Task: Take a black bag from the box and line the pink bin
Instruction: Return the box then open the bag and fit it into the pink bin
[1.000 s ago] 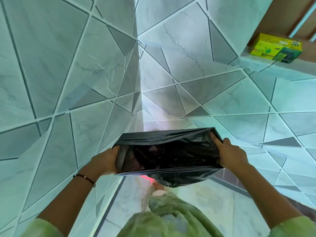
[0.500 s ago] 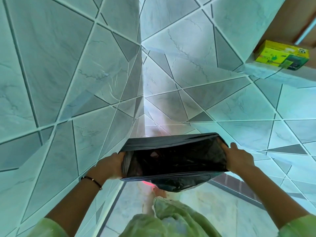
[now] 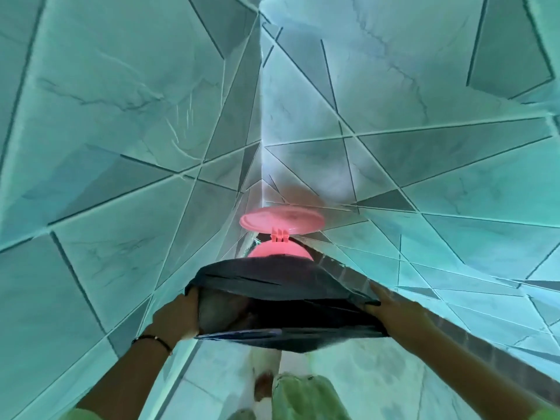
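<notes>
From the head view, your left hand (image 3: 177, 313) and right hand (image 3: 397, 312) each grip a side of the glossy, crinkled black bag (image 3: 281, 301), stretching its mouth wide just before the round pink bin (image 3: 280, 251), its lid (image 3: 281, 221) raised

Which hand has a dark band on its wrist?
The left hand, gripping the left edge of the black bag. The right hand, holding the opposite edge, has a bare wrist.

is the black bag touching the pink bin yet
Cannot tell. In the head view the black bag, held open by both hands, overlaps the pink bin and hides its rim; no contact or gap shows.
</notes>
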